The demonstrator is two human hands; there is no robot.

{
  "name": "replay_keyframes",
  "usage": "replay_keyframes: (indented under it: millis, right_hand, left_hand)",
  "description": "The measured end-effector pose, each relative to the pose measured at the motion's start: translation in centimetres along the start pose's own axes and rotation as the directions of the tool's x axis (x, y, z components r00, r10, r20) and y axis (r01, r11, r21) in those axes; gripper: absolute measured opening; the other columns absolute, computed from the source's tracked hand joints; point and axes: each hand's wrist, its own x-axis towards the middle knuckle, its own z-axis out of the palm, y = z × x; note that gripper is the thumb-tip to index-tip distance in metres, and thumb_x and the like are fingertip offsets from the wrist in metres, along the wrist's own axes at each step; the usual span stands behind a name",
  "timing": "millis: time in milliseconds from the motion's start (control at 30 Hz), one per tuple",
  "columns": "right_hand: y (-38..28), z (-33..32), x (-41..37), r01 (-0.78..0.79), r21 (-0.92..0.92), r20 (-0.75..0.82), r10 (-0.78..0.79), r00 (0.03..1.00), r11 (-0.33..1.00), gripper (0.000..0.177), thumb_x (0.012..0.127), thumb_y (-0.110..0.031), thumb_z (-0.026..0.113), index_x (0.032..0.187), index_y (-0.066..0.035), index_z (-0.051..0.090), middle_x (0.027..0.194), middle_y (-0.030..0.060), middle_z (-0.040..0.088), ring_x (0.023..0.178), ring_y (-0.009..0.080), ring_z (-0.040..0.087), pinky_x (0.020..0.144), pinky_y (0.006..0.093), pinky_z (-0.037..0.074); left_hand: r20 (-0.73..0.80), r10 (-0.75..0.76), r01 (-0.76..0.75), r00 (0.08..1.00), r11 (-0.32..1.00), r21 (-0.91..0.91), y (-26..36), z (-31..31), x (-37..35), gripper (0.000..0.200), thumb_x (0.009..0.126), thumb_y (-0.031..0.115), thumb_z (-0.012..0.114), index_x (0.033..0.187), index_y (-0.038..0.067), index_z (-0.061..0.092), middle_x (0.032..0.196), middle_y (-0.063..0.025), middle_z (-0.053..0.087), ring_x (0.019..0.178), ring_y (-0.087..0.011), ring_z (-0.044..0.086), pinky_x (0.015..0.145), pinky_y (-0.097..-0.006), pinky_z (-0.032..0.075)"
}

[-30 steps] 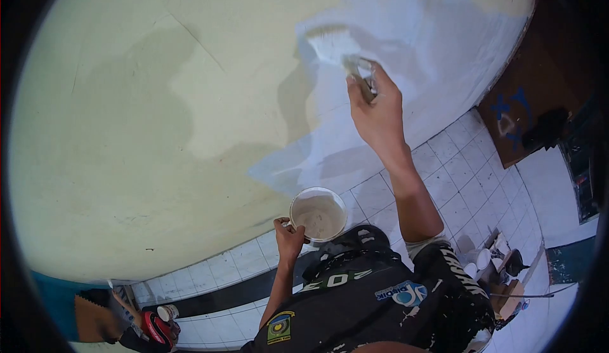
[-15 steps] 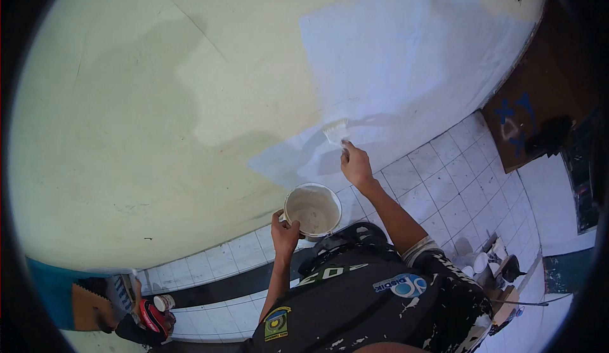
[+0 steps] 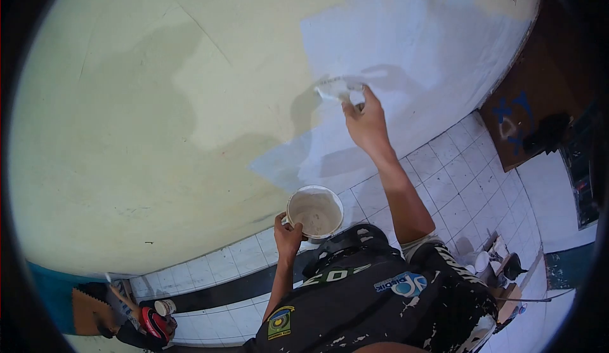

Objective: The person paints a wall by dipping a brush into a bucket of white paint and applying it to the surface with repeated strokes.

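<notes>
My right hand [image 3: 366,118] is closed around the handle of a wide paintbrush [image 3: 334,89], whose bristles are right at the wall near the left border of the pale blue-white paint. That painted patch [image 3: 380,35] stands out against the yellowish wall [image 3: 247,54]. Lower down, my left hand [image 3: 288,235] grips the rim of a white bucket [image 3: 337,208], thumb over the edge and fingers outside. Greyish paint residue coats the bucket's inner wall and bottom. The bucket is held in front of my dark, paint-spotted shirt [image 3: 361,296].
White floor tiles [image 3: 438,169] with a dark strip [image 3: 222,286] run along the wall's foot. At lower left another person [image 3: 149,327] reaches toward the wall, a small bucket [image 3: 165,306] nearby. A brown panel [image 3: 507,124] stands right; containers [image 3: 485,264] sit on the floor at lower right.
My right hand and the paintbrush have moved up the wall and turned, the bristles now pointing left. My left hand still holds the bucket. The other person's arm has shifted slightly.
</notes>
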Motion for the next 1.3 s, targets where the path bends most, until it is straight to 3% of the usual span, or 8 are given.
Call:
replay_keyframes:
  millis: [133,200,400,600,667,867,1133,1300]
  right_hand:
    - [-4.7,-1.7,1.4,0.144,0.086,-0.077,-0.138,0.987,0.986,0.032,0.093,-0.007,0.064,0.124,-0.002,0.06,0.081,0.0197,0.068,0.067,0.0265,0.063,0.067,0.0363,0.051]
    - [-7.0,-2.2,2.0,0.424,0.147,-0.213,-0.39,0.896,0.894,0.026,0.094,-0.004,0.063,0.12,0.0,0.064,0.079,0.0178,0.067,0.064,0.0224,0.06,0.064,0.0336,0.05]
    - [-1.6,0.9,2.1,0.478,0.011,-0.216,-0.464,0.859,0.878,0.031,0.094,0.0,0.062,0.125,0.001,0.065,0.083,0.0203,0.066,0.065,0.0246,0.063,0.062,0.034,0.05]
    - [13.9,6.0,-2.2,0.36,-0.078,-0.149,-0.368,0.918,0.93,0.033,0.091,0.0,0.063,0.124,0.001,0.066,0.082,0.0215,0.065,0.065,0.0317,0.065,0.063,0.0398,0.051]
    - [15.4,5.7,-3.6,0.308,-0.118,-0.111,-0.321,0.941,0.944,0.032,0.091,0.0,0.062,0.123,0.001,0.065,0.084,0.0223,0.066,0.066,0.0335,0.065,0.064,0.0415,0.052]
    - [18.2,4.6,-5.6,-0.063,-0.245,0.127,0.097,0.987,0.967,0.035,0.091,-0.008,0.062,0.124,0.004,0.062,0.097,0.0278,0.069,0.089,0.0454,0.069,0.076,0.0485,0.054]
    - [2.3,2.0,-0.7,-0.134,-0.031,0.044,0.135,0.99,0.99,0.05,0.093,-0.01,0.062,0.138,0.002,0.047,0.097,0.0294,0.07,0.093,0.0438,0.07,0.082,0.0464,0.054]
    - [-4.2,-0.6,0.8,0.151,0.199,-0.122,-0.128,0.984,0.968,0.031,0.095,-0.008,0.063,0.124,-0.001,0.054,0.072,0.0133,0.061,0.062,0.0228,0.059,0.062,0.0375,0.048]
  left_hand:
    - [0.047,-0.002,0.0,0.999,0.999,0.044,0.3,-0.3,0.3,0.061,0.081,0.002,0.062,0.137,-0.011,0.041,0.075,-0.0174,0.068,0.056,-0.0239,0.068,0.05,-0.0363,0.059]
    - [0.074,-0.006,0.001,0.997,0.998,0.061,0.3,-0.4,0.3,0.061,0.082,-0.001,0.06,0.138,-0.012,0.038,0.081,-0.0207,0.069,0.058,-0.0261,0.07,0.05,-0.0371,0.061]
    - [0.018,-0.011,0.011,1.0,1.0,0.009,1.3,0.0,-0.2,0.06,0.081,0.005,0.064,0.136,-0.01,0.044,0.071,-0.0146,0.068,0.055,-0.0192,0.066,0.051,-0.0333,0.054]
    - [-0.057,-0.001,0.003,0.998,0.999,0.037,-1.0,-0.7,0.0,0.059,0.081,0.005,0.064,0.134,-0.01,0.045,0.071,-0.0145,0.068,0.057,-0.0169,0.065,0.052,-0.033,0.053]
    - [-0.011,0.025,-0.024,1.0,0.999,0.029,-1.0,-0.7,0.3,0.061,0.082,-0.002,0.06,0.138,-0.011,0.037,0.084,-0.0233,0.069,0.061,-0.0286,0.071,0.05,-0.038,0.063]
    - [0.038,0.075,-0.079,0.996,0.99,0.117,0.3,-0.6,0.5,0.06,0.083,-0.002,0.06,0.137,-0.01,0.038,0.082,-0.0211,0.069,0.061,-0.0276,0.071,0.051,-0.038,0.062]
    - [0.027,0.048,-0.049,0.998,0.998,0.049,-0.4,-0.1,0.7,0.061,0.08,0.005,0.064,0.136,-0.009,0.043,0.073,-0.0171,0.069,0.053,-0.0224,0.067,0.05,-0.0357,0.055]
    - [0.039,0.002,-0.002,0.999,1.0,0.008,0.1,0.2,0.3,0.059,0.08,0.005,0.064,0.134,-0.009,0.045,0.074,-0.0176,0.07,0.054,-0.0218,0.068,0.05,-0.0351,0.055]
